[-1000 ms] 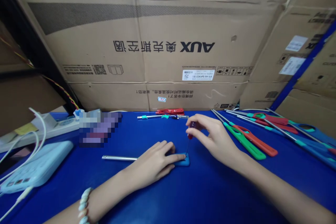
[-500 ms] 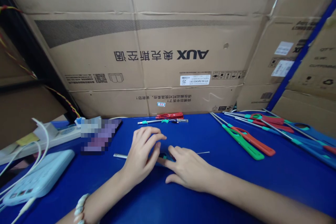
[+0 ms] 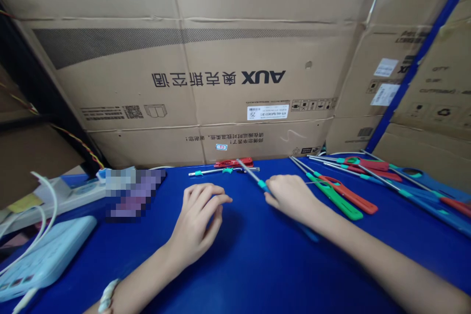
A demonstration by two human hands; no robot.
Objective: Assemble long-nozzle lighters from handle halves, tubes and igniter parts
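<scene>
My right hand [image 3: 294, 198] is closed around a blue long-necked lighter [image 3: 309, 233]. Its metal tube and teal collar [image 3: 261, 184] stick out up-left past my fingers, and most of its body is hidden under the hand. A thin metal rod [image 3: 315, 182] pokes out on the right side of the same hand; its other end is covered. My left hand [image 3: 200, 221] hovers over the blue tabletop, fingers loosely bent and apart, holding nothing. Behind the hands lie a metal tube with teal parts [image 3: 209, 172] and a red lighter casing [image 3: 235, 162].
To the right lie a green lighter [image 3: 336, 198], an orange lighter [image 3: 351, 196] and several red and blue ones. A light-blue power bank [image 3: 51, 250] with white cables, a power strip [image 3: 88, 191] and a blurred-out flat item [image 3: 138, 194] are at left. Cardboard [image 3: 217, 49] walls the back.
My right hand has lifted away to the right and up with the blue lighter, turning its metal tube up-left. My left hand stays almost in place, now apart from the lighter. The view has shifted slightly.
</scene>
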